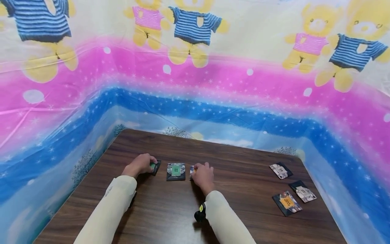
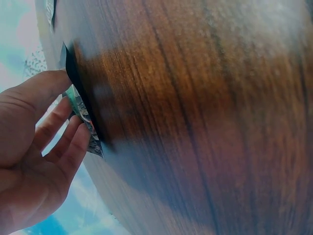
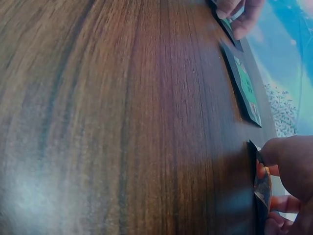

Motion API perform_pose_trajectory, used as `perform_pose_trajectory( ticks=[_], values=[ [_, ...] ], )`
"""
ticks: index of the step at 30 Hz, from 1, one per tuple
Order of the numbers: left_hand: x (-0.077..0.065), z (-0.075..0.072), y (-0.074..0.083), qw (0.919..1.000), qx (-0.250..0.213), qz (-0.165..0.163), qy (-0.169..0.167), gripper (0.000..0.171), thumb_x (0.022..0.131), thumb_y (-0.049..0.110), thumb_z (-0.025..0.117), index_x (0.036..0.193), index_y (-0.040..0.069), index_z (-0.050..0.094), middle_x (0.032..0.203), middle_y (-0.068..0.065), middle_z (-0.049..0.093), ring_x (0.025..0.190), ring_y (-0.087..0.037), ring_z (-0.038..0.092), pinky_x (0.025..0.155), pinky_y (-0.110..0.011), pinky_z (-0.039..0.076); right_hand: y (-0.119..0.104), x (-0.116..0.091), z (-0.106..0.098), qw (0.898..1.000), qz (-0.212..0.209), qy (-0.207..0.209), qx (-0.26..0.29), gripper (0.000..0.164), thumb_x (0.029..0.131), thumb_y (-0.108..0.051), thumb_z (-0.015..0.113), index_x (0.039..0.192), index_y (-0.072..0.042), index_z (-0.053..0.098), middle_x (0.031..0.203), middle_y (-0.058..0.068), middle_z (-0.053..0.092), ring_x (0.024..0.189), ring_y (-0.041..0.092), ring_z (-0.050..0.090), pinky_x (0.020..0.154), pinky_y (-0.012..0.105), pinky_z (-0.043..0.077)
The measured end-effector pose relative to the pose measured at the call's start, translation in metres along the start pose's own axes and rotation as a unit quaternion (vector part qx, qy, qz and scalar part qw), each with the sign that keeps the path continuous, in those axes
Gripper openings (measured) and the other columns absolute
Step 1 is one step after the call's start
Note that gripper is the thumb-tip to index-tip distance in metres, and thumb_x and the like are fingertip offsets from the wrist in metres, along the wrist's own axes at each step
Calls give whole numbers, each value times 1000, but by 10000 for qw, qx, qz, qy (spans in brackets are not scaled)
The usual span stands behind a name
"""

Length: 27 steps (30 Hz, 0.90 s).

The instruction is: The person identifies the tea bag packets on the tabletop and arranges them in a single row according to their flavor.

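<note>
My left hand (image 1: pixel 140 165) grips a small flat black packet with a green label (image 1: pixel 157 167) at the left of the row. In the left wrist view, the thumb lies at the near edge of this packet (image 2: pixel 84 112) and the fingertips rest on its printed face. My right hand (image 1: pixel 203 176) pinches a packet with an orange label (image 1: pixel 191 171), mostly covered by the fingers. This packet (image 3: pixel 262 188) looks bent between thumb and fingers in the right wrist view. Between the hands lies a second green-labelled packet (image 1: pixel 175 171), flat and touched by neither.
On the right side of the brown wooden table (image 1: pixel 243 189) lie two packets with pale labels (image 1: pixel 279 170) and an orange-labelled packet (image 1: pixel 287 203). A printed cloth with bears (image 1: pixel 195 101) hangs around the table's far and side edges.
</note>
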<state>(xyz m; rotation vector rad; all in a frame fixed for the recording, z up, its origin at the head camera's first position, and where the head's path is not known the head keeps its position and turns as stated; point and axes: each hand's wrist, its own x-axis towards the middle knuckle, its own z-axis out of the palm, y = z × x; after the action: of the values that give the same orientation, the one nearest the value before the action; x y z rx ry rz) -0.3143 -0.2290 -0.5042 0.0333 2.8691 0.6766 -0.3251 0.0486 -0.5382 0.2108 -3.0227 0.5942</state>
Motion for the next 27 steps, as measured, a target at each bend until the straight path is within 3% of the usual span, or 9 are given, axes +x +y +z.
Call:
perform_pose_trajectory(
  ticks=[16,27],
  values=[
    [3,-1,-1,9999,-119,4,-44,32,89,1,73,120,10,73,130,-20,63,97,-27,56,86,-43,52,11,-3,-6,9994,126,311,91,35,89,-31,76,121,-16,73,115,15,59,96,29,51,83,47,50],
    [7,1,-3,9999,-152,-22,-31,32,88,1,74,118,11,74,126,-19,64,95,-27,56,85,-43,51,42,-8,-21,9979,344,452,303,39,89,-29,72,124,-13,71,119,17,63,101,32,56,85,49,51]
  ],
)
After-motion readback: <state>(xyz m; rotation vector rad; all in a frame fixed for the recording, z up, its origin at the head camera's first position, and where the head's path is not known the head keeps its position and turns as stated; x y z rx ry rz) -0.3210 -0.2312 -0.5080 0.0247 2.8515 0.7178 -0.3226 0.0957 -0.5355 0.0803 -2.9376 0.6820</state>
